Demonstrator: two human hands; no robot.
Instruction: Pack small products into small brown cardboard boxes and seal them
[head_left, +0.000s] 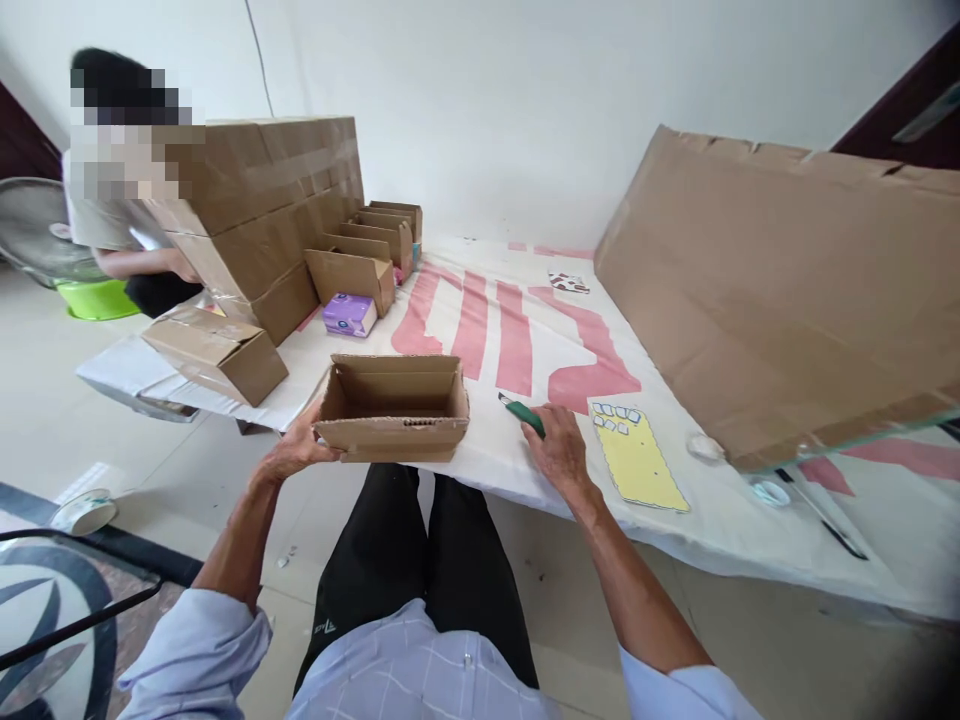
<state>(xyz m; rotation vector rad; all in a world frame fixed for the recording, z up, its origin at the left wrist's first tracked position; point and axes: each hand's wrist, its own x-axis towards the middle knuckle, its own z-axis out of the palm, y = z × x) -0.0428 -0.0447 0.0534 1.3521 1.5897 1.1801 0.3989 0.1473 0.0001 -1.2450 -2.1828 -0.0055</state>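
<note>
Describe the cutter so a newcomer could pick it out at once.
On the white cloth with pink shapes, go to the near edge. Between the brown box and the yellow card, the right hand holds the cutter. Its slim green handle sets it apart from both.

A person's left hand [304, 446] gripped the near left corner of an open cardboard box [394, 440] at the near edge of a cloth-covered tabletop [487, 430], while the right hand [561, 447] held a green cutter [528, 416], its blade pointing toward the far left. A yellow sheet [646, 470] lay just right of that hand. Farther left, a purple tissue pack [349, 315] stood before a row of open boxes [347, 278], beside stacked cartons [274, 240] where a co-worker [112, 225] sat or crouched. A large cardboard panel [795, 290] leaned at right.
</note>
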